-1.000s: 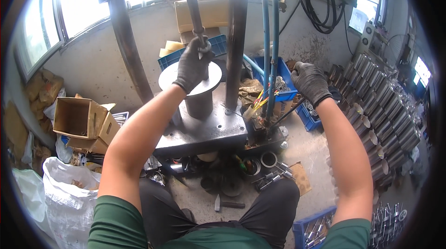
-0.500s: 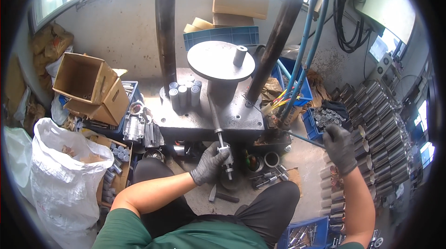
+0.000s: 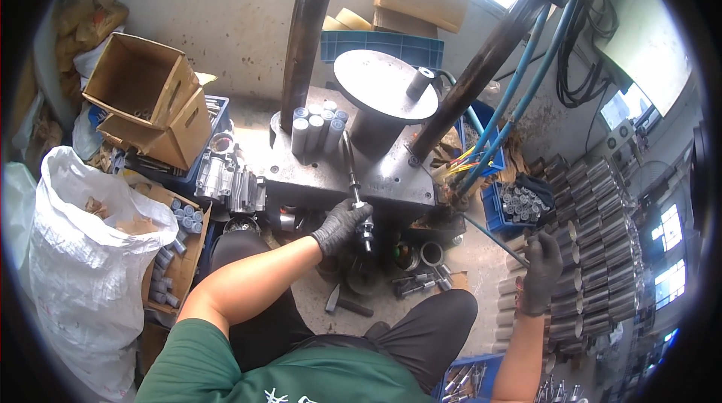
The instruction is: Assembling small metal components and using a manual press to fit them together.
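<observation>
My left hand (image 3: 342, 226) is closed around the lower part of a metal rod assembly (image 3: 355, 185) with a collar and shiny fittings. The rod's upper end lies over the steel press bed (image 3: 346, 181), beside several upright grey cylinders (image 3: 315, 134). At the right, my right hand (image 3: 540, 274) is at the end of a slim lever (image 3: 492, 237), its fingers curled; the palm side partly hides the grip. Both hands wear dark gloves. A round steel plate (image 3: 376, 80) stands on a post on the bed, with one grey cylinder (image 3: 420, 83) upright on it.
Two dark columns (image 3: 308, 34) rise from the bed. Left are cardboard boxes (image 3: 147, 91), a white sack (image 3: 98, 253) and a carton of cylinders (image 3: 173, 253). A hammer (image 3: 346, 302) lies on the floor. Stacked metal tubes (image 3: 602, 253) and a blue bin (image 3: 511, 207) stand right.
The lever slopes more steeply downward, and my right hand has come lower and nearer with its end. My left hand still holds the rod. The whole view has shifted and tilted.
</observation>
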Available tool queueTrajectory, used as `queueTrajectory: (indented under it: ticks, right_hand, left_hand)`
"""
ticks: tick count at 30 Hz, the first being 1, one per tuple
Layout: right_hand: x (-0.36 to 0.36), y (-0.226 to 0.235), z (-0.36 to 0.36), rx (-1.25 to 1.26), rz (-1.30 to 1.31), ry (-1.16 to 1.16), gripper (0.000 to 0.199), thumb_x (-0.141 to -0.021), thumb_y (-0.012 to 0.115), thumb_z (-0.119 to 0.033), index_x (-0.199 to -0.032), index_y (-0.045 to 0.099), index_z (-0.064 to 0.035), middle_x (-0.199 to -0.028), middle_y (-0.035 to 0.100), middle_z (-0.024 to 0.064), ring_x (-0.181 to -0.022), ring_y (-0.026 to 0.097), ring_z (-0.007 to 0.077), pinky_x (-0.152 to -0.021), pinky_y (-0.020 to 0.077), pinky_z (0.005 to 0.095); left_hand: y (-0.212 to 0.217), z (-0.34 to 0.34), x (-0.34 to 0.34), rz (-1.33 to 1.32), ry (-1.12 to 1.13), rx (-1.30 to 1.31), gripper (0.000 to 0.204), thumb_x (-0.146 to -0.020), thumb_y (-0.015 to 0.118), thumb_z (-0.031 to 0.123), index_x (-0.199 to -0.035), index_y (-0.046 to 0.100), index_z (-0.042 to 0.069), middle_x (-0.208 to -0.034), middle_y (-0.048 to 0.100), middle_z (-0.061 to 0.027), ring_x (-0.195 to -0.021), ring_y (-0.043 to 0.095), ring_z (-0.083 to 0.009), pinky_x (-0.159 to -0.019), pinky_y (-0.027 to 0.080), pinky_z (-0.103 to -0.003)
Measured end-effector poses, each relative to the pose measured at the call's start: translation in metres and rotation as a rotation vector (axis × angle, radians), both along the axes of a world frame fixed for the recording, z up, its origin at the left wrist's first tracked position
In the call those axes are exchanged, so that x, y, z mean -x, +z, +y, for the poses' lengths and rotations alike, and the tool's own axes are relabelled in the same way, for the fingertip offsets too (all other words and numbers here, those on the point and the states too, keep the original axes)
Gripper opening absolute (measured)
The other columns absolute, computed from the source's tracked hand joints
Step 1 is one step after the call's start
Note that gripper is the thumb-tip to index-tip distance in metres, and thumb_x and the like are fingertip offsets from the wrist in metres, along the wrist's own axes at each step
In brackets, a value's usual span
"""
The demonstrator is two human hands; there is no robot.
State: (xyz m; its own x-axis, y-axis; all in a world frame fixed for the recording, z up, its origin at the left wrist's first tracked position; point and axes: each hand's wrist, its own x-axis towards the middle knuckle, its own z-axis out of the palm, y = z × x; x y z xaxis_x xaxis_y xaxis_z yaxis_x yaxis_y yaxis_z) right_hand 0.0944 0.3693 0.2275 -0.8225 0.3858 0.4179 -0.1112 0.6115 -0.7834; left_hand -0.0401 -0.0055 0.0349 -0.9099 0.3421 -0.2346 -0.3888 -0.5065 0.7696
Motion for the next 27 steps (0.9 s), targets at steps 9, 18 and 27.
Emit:
queueTrajectory:
  ticks: [9,18,27]
  right_hand:
    - [-0.020,-0.126,-0.051,0.687,0.280,-0.035,0.050,-0.104,0.060,-0.006,-0.151,0.044,-0.0101,-0.137,0.058,0.0054,-0.128,0.059,0.0177,-0.104,0.0515,0.0348]
    - [-0.035,-0.248,-0.172,1.691,-0.721,0.341,0.015,-0.098,0.069,-0.020,-0.102,0.055,-0.0141,-0.076,0.063,0.0064,-0.054,0.059,0.0168,-0.045,0.0487,0.0323]
    - [-0.079,-0.162,-0.120,1.806,-0.328,0.339,0.022,-0.095,0.074,-0.023,-0.107,0.059,-0.0131,-0.085,0.071,0.0095,-0.068,0.070,0.0216,-0.058,0.0592,0.0377]
  left_hand:
    - [-0.009,0.003,-0.097,0.055,-0.359,0.461,0.045,-0.102,0.068,0.039,-0.124,0.061,0.000,-0.103,0.068,-0.0082,-0.095,0.065,-0.0149,-0.087,0.056,-0.033]
    - [-0.003,0.000,-0.080,0.360,-0.356,0.474,0.040,-0.106,0.063,0.040,-0.126,0.064,0.006,-0.083,0.069,-0.0034,-0.064,0.066,-0.0117,-0.054,0.050,-0.024]
    - [-0.056,-0.013,-0.050,0.490,-0.345,0.733,0.025,-0.107,0.063,0.029,-0.122,0.065,0.008,-0.084,0.067,-0.0012,-0.065,0.061,-0.0093,-0.055,0.047,-0.025]
